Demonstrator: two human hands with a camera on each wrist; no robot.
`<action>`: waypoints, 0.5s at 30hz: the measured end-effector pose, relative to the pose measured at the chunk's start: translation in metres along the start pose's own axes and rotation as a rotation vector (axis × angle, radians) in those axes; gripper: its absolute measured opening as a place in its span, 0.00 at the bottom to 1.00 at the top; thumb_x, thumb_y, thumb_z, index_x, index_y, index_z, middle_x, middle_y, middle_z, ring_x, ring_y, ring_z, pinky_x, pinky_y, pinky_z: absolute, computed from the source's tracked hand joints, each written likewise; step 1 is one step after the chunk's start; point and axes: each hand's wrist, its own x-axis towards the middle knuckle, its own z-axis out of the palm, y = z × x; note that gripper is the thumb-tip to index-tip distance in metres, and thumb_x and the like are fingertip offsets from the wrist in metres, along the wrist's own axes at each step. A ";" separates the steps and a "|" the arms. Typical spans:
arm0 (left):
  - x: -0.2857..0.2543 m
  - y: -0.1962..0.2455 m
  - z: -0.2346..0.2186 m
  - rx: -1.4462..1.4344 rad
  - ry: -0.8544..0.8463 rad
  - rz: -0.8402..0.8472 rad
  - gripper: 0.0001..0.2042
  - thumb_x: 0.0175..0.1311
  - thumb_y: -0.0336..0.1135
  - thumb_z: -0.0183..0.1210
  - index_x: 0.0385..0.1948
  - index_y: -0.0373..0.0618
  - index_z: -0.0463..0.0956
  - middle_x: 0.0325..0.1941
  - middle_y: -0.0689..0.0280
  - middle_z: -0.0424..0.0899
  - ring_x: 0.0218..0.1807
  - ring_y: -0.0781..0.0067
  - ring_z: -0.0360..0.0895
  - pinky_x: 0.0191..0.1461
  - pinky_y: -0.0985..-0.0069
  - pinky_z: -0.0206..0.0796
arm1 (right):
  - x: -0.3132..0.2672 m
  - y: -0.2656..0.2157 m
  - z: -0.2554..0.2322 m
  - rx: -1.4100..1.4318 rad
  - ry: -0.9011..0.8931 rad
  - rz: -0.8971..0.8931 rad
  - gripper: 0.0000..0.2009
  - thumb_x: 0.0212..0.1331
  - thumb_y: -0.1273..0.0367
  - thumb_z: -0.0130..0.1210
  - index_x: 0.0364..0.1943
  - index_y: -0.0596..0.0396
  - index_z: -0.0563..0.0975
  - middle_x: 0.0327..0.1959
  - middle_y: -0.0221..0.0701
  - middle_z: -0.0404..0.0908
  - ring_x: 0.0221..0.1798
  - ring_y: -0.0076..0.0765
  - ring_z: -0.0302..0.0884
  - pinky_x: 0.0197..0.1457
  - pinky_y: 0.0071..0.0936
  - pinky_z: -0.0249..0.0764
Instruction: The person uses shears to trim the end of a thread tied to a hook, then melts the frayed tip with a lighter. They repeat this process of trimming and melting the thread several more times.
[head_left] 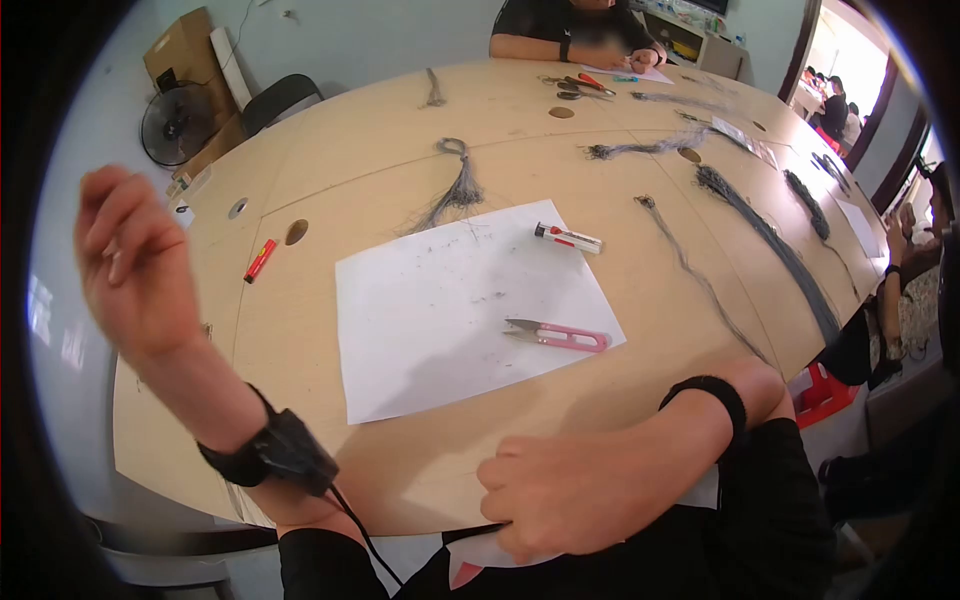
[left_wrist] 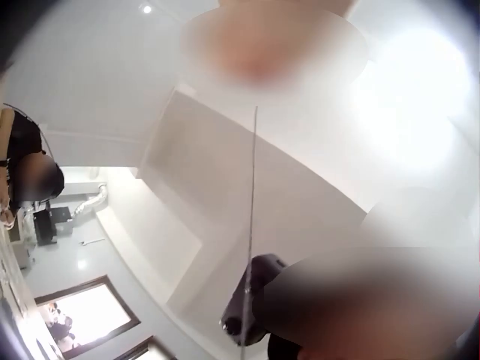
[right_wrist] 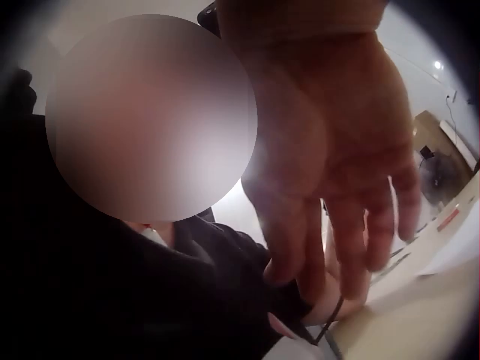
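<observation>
Along the tabletop's (head_left: pixel 400 475) near edge, a bare strip fronted the white sheet (head_left: pixel 400 340), though the right hand (head_left: pixel 570 490) and its forearm blocked its right part from above and a black cable (head_left: pixel 360 530) crossed the edge. Left of the sheet, a lane opened up to the red lighter (head_left: pixel 261 261); the raised left hand (head_left: pixel 140 265) obstructed entry from the left edge. Pink snips (head_left: pixel 560 336) and a white lighter (head_left: pixel 570 238) encumbered the sheet's right half. A grey bundle (head_left: pixel 460 190) stood in the way toward the far edge. Rightward, passage remained between the sheet and a thin strand (head_left: pixel 694 273); beyond, a thick hank (head_left: pixel 770 245) barred the right edge.
</observation>
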 end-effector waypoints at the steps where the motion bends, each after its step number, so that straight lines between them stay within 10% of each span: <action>1: -0.001 0.015 0.000 0.019 0.024 0.035 0.03 0.55 0.25 0.39 0.23 0.37 0.59 0.23 0.66 0.61 0.19 0.82 0.60 0.13 0.89 0.50 | -0.004 -0.001 0.009 0.033 -0.023 -0.038 0.07 0.46 0.68 0.46 0.21 0.57 0.68 0.20 0.30 0.66 0.29 0.34 0.65 0.29 0.28 0.61; 7: -0.016 0.053 0.017 0.244 -0.087 0.179 0.04 0.52 0.24 0.41 0.20 0.40 0.57 0.20 0.69 0.59 0.13 0.83 0.52 0.13 0.87 0.43 | -0.018 0.018 -0.002 0.216 0.183 0.062 0.10 0.43 0.68 0.46 0.15 0.63 0.68 0.16 0.42 0.66 0.25 0.46 0.66 0.28 0.35 0.60; 11: -0.023 -0.002 0.046 0.517 0.046 -0.025 0.08 0.57 0.30 0.41 0.19 0.41 0.59 0.15 0.72 0.56 0.11 0.85 0.48 0.12 0.90 0.40 | -0.025 0.066 -0.009 -0.222 0.396 0.529 0.10 0.40 0.67 0.50 0.18 0.62 0.69 0.20 0.40 0.69 0.27 0.44 0.67 0.31 0.34 0.63; 15: -0.029 -0.082 0.049 1.065 0.101 0.177 0.03 0.53 0.27 0.45 0.24 0.40 0.67 0.18 0.69 0.66 0.14 0.89 0.51 0.15 0.94 0.42 | -0.035 0.076 -0.009 -0.183 0.076 0.806 0.12 0.42 0.64 0.52 0.24 0.62 0.71 0.28 0.42 0.69 0.36 0.45 0.67 0.39 0.33 0.63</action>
